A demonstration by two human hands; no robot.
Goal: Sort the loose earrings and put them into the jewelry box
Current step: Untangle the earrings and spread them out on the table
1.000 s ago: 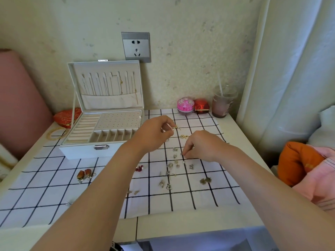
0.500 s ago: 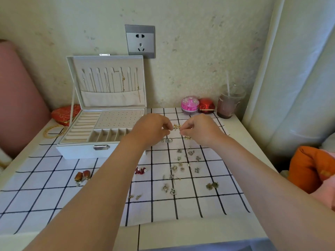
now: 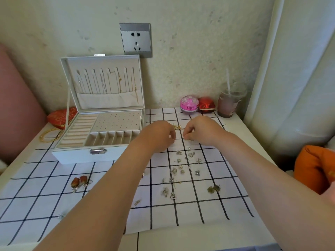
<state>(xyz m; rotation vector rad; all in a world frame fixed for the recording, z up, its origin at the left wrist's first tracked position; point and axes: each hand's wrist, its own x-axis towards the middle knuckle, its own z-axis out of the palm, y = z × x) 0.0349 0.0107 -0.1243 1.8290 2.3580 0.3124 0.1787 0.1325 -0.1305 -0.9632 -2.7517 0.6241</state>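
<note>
Just beside jewelry box [image 3: 76,156], left hand [image 3: 159,135], right hand [image 3: 204,131] curled (pinching earrings [image 3: 188,140], perhaps)

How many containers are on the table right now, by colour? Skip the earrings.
White: 1, the jewelry box
Pink: 1, the round box
Red: 2, the small box beside the pink one and the pouch left of the jewelry box
Clear: 1, the drink cup
Total: 5
</note>
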